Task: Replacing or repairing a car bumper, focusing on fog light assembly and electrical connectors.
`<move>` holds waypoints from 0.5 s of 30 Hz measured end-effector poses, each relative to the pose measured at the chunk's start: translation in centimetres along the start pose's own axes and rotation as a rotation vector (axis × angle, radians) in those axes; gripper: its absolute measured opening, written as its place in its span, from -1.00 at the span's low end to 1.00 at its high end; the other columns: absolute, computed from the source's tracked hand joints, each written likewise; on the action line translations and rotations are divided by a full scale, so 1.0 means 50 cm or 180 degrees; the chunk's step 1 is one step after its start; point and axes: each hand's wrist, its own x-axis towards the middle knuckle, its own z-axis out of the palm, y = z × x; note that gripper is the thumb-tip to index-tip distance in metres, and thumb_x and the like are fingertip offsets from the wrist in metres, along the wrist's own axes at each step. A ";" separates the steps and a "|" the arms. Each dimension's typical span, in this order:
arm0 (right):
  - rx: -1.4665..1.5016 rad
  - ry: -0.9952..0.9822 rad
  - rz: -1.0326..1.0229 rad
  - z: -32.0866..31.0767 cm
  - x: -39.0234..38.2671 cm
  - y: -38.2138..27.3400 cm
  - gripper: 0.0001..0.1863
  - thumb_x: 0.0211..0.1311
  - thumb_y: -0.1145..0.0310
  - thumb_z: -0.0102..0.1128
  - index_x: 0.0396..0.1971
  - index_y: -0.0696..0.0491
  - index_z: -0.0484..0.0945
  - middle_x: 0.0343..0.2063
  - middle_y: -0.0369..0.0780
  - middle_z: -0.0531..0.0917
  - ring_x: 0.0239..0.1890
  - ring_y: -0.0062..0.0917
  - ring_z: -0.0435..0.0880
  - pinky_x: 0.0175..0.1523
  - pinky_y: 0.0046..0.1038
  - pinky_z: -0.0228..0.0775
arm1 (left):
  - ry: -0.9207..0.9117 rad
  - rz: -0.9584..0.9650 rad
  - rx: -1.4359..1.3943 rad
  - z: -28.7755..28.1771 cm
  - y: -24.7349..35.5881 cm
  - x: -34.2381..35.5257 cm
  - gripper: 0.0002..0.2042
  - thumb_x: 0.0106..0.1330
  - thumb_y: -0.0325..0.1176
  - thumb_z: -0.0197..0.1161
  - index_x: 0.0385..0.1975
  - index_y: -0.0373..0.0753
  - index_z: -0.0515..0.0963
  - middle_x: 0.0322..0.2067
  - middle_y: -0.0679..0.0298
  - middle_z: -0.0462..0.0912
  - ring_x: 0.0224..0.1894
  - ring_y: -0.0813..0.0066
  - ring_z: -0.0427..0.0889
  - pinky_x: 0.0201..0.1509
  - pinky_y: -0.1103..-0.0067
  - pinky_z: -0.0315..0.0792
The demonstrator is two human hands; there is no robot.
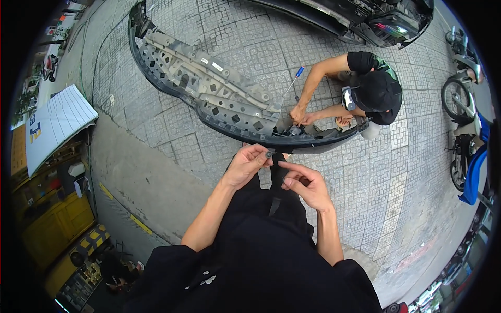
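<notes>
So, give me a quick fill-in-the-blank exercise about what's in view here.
1. The small round dark piece is pinched between the fingertips of the person's ____ hand.
2. Over by the black car bumper, the screwdriver has a ____ handle.
3. The cap on the co-worker at the bumper is ____.

Missing words: left; blue; black.

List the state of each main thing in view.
Left hand, pinching a small dark piece.
Right hand, index finger extended, others curled; anything held is unclear.
Bumper, detached, on paving.
Blue-handled screwdriver, tilted, unheld.
Co-worker, bent over the bumper.
Motorbike, upright, riderless.
</notes>
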 end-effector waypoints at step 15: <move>0.1615 0.3206 0.0726 -0.116 0.152 0.291 -0.52 0.57 0.40 0.24 0.39 0.22 0.47 -0.19 -0.16 0.79 -0.22 -0.55 0.76 -0.02 -0.47 0.60 | 0.0866 -0.1041 -0.0059 -0.201 -0.166 0.222 -0.79 0.56 -0.35 0.32 0.02 -0.34 0.66 -0.17 0.19 0.79 -0.19 0.61 0.64 -0.04 0.61 0.52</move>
